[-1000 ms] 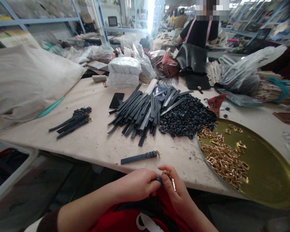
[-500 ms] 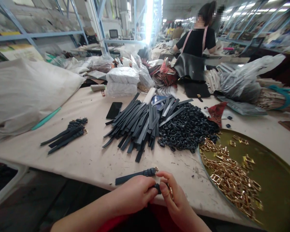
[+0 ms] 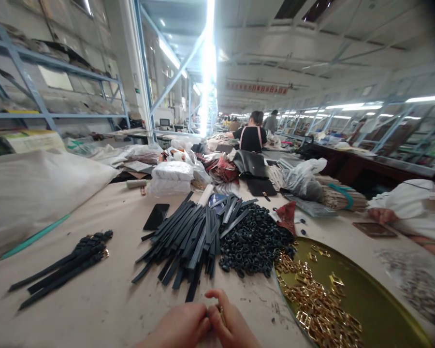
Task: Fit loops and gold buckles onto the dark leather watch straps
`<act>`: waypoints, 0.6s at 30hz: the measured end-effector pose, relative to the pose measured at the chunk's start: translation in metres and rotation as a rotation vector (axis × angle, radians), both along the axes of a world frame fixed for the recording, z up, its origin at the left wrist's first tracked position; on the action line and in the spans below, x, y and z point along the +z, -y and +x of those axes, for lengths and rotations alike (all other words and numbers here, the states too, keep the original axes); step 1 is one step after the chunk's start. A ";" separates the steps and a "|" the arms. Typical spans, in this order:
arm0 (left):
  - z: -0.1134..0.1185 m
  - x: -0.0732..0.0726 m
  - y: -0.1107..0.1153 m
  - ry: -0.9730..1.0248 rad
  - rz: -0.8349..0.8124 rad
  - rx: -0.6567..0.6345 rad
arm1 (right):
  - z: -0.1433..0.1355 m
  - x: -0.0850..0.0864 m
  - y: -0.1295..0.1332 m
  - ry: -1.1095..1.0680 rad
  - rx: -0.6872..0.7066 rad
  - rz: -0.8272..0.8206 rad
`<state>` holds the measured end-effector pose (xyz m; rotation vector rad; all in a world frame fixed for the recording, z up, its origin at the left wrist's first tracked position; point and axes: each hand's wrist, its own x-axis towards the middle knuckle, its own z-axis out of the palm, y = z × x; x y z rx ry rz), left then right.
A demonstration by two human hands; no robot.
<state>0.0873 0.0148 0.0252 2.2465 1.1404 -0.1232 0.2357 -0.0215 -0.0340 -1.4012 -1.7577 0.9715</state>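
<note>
At the bottom edge, my left hand (image 3: 183, 325) and my right hand (image 3: 230, 321) meet, fingers closed together. A sliver of a gold buckle (image 3: 223, 315) shows between the right thumb and fingers. The dark strap that half a second ago ran between both hands is now almost wholly covered by them. Just beyond lie a heap of dark flat straps (image 3: 188, 237) and a pile of small black loops (image 3: 255, 239). To the right, gold buckles (image 3: 319, 299) are spread over a round gold-coloured tray (image 3: 377, 309).
Several buckled straps (image 3: 72, 263) lie on the table at left, near a white cloth-like cover (image 3: 39, 193). A phone (image 3: 155, 216), plastic-wrapped packs (image 3: 172, 178) and a black leather piece (image 3: 250, 164) are farther back. A co-worker (image 3: 409, 203) sits at right; another person (image 3: 253, 135) stands beyond.
My view has tilted up, so the hands and table sit lower in it. The co-worker at right has come into view. The finished-looking strap before my hands no longer shows.
</note>
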 end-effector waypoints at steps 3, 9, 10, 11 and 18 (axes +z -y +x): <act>-0.013 -0.023 -0.001 -0.004 0.234 0.071 | -0.003 -0.006 -0.003 0.204 -0.197 -0.053; -0.028 -0.045 0.029 -0.045 0.501 -0.122 | -0.001 -0.027 0.010 0.142 -0.316 -0.022; -0.029 -0.045 0.029 -0.051 0.493 -0.134 | 0.001 -0.031 0.011 0.111 -0.338 -0.003; -0.033 -0.043 0.029 -0.054 0.487 -0.136 | 0.004 -0.033 0.014 0.106 -0.366 0.018; -0.153 0.015 0.003 -0.069 0.673 0.098 | 0.019 -0.013 0.055 0.036 -0.504 0.098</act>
